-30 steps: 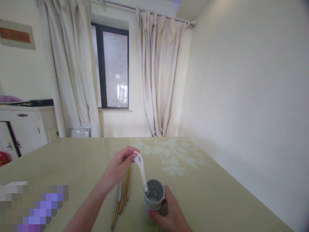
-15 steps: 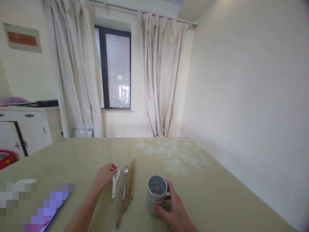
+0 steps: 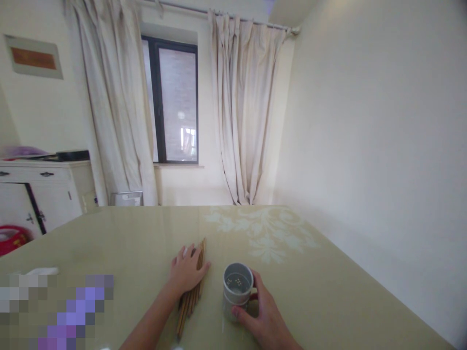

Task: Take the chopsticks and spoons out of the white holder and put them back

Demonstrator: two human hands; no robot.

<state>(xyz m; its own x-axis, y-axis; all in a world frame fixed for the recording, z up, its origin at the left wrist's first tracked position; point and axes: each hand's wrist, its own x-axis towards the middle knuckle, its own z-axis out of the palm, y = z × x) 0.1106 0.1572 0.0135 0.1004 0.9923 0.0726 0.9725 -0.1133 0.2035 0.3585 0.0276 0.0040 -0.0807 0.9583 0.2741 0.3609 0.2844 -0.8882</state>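
My right hand [image 3: 264, 311] is wrapped around the right side of a grey utensil holder [image 3: 237, 296], thumb across its front. The holder stands upright on the table, and small holes show in its bottom. My left hand [image 3: 189, 272] lies palm down over a bundle of wooden chopsticks [image 3: 188, 311], fingers spread and thumb out to the right. The chopsticks point away from me, left of the holder. The metal spoon and white spoon are almost wholly hidden under my left hand; a little white shows between the fingers.
The table [image 3: 328, 301] has a pale floral pattern at its far side. A white item [image 3: 42, 271] and a pixelated patch lie at the left. Beyond stand a white cabinet [image 3: 54, 194], a red basin [image 3: 14, 238] and curtains [image 3: 248, 107] beside a window.
My left hand has moved right from the white spoon's bowl onto the spoons and chopsticks, covering them, and its fingers have spread. My right hand stays on the holder.
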